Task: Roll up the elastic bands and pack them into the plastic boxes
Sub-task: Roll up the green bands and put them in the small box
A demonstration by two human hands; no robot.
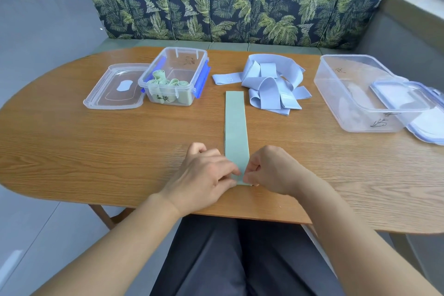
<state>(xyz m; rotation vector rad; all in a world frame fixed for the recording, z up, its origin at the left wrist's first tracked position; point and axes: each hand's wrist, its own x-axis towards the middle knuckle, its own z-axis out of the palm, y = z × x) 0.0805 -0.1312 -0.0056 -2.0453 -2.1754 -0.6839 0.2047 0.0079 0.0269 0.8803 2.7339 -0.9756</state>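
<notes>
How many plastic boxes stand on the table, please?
2. A small clear plastic box with blue clips stands at the far left, holding rolled green bands; a larger clear plastic box stands at the far right.

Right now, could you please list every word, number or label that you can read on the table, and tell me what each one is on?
"20": printed on the flat end of a blue band.
Black handwriting on the small box: not legible.
Black handwriting on the large box: not legible.
White sticker on the small lid: no text shows.
Green band: no text shows.
</notes>
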